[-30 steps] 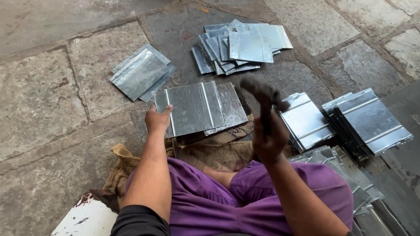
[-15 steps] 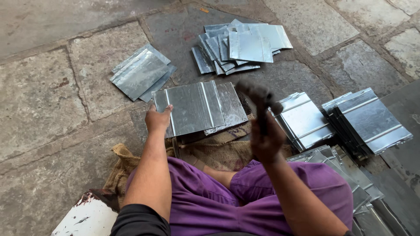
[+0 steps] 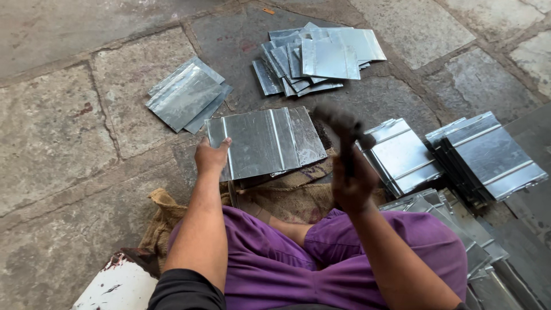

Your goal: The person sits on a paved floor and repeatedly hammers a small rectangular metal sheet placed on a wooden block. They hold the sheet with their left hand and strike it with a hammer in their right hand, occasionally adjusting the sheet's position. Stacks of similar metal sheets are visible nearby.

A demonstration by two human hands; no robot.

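The hammer (image 3: 343, 127) sits lower and further left than it did a second ago: its blurred head now hangs just over the right end of the ribbed metal sheet (image 3: 265, 142), where before it was raised off to the right of it. The blur suggests a swing in progress, so I judge the striking of the sheet to be mid-stroke. The right hand (image 3: 352, 182) has its fingers wrapped fully closed around the handle. The left hand (image 3: 211, 157) has not shifted; it presses on the sheet's near left corner, thumb and fingers pinching the edge. The sheet itself lies as before on the stone floor (image 3: 51, 132), in front of the purple-clad knees, partly over brown sacking (image 3: 287, 198). The stacks of sheets at the far side (image 3: 321, 57), left (image 3: 185, 95) and right (image 3: 488, 155) are unchanged.
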